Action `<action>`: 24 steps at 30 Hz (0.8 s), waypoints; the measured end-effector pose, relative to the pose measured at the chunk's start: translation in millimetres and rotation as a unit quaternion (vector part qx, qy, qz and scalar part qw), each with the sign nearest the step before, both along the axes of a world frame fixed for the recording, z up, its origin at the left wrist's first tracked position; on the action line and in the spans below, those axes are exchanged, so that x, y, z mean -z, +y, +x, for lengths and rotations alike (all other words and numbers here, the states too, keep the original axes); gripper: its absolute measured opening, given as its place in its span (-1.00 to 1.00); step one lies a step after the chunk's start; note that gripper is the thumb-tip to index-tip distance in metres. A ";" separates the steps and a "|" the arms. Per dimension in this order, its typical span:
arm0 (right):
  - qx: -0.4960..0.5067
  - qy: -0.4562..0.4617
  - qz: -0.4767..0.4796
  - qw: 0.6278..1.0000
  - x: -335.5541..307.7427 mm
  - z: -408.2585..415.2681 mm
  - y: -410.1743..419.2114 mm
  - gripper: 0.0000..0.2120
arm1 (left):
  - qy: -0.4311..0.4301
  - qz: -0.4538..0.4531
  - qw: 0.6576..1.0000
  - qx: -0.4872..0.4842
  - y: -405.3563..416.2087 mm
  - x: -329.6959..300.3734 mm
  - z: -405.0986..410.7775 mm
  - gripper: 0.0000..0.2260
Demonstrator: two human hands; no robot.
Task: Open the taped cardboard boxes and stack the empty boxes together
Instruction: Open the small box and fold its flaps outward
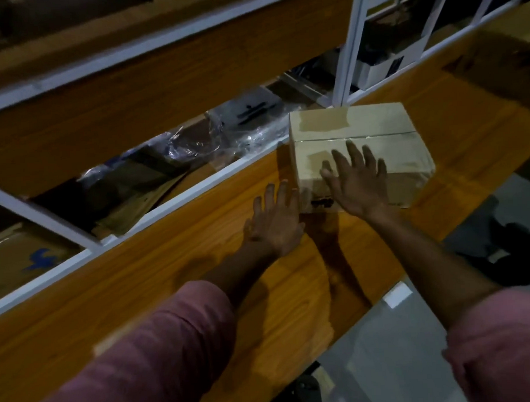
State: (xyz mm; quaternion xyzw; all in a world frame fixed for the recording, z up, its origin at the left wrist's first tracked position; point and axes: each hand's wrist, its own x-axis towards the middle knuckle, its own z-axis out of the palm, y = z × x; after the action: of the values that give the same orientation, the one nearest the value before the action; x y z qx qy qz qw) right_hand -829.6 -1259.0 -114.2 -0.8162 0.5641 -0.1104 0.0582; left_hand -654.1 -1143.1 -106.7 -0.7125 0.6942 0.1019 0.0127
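Observation:
A closed cardboard box [376, 126] with clear tape along its top seam sits on the wooden table [170, 290], right of centre. My right hand [355, 181] is spread with straight fingers over the box's near top edge; whether it touches the box is unclear. My left hand [273, 218] is open, fingers straight, just left of the box's near corner and above the table. Both forearms come out of pink sleeves.
A white-framed shelf rack [196, 185] runs behind the table, holding plastic-wrapped items [194, 143] and flat cardboard [23, 257]. A wooden shelf board [132, 100] overhangs it. Grey floor [401, 362] and a dark object [518, 250] lie to the right.

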 end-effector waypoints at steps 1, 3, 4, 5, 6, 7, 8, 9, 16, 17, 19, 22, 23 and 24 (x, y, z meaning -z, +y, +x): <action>-0.003 0.010 0.018 1.000 1.3 -2.6 -15.5 -0.37 | -0.005 0.004 1.000 -0.005 -3.4 2.1 -2.3 -0.32; -0.008 0.032 0.059 0.998 8.2 -5.1 -36.6 -0.34 | -0.019 0.014 1.000 -0.014 -7.6 4.1 -3.0 -0.30; -0.008 0.043 0.071 0.997 12.5 -4.3 -40.4 -0.31 | -0.023 0.020 0.999 -0.018 -9.6 4.9 -1.4 -0.29; -0.008 0.050 0.072 0.996 16.2 -2.5 -40.4 -0.28 | -0.027 0.024 0.999 -0.022 -11.5 4.8 1.2 -0.28; -0.006 0.054 0.069 0.996 18.5 1.0 -38.0 -0.26 | -0.033 0.025 0.999 -0.024 -13.5 4.6 4.5 -0.28; -0.007 0.056 0.067 0.996 19.5 5.8 -33.8 -0.25 | -0.040 0.023 0.999 -0.025 -15.1 4.9 8.5 -0.28; -0.013 0.057 0.070 0.996 19.5 11.8 -27.8 -0.24 | -0.043 0.019 0.999 -0.026 -15.9 4.4 12.1 -0.28; -0.023 0.059 0.074 0.995 19.6 18.2 -20.5 -0.23 | -0.040 0.013 0.999 -0.025 -16.3 3.6 15.3 -0.28; -0.090 0.118 0.074 0.986 18.9 90.5 73.1 -0.32 | 0.001 -0.004 1.000 -0.030 26.8 4.9 41.4 -0.29; -0.101 0.121 0.081 0.984 18.1 102.4 89.9 -0.34 | -0.007 0.005 0.999 -0.037 43.0 8.9 50.2 -0.25; -0.126 0.124 0.088 0.980 16.0 124.6 126.1 -0.34 | -0.029 0.008 0.998 -0.052 82.9 16.0 70.1 -0.19; -0.149 0.138 0.074 0.976 14.4 157.8 192.7 -0.32 | -0.027 0.005 0.996 -0.083 152.8 20.0 101.5 -0.19; -0.157 0.138 0.066 0.976 13.8 169.9 219.0 -0.31 | -0.028 -0.006 0.996 -0.089 179.9 21.4 112.8 -0.24; -0.164 0.135 0.061 0.975 14.2 182.3 246.8 -0.31 | -0.037 -0.017 0.995 -0.093 208.6 22.0 124.2 -0.28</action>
State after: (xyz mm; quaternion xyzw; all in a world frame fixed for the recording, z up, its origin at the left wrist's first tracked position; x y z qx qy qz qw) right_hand -647.3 -1012.2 -128.4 -0.8999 0.4309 0.0467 0.0482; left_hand -529.9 -934.5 -128.7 -0.7771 0.6259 0.0639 0.0168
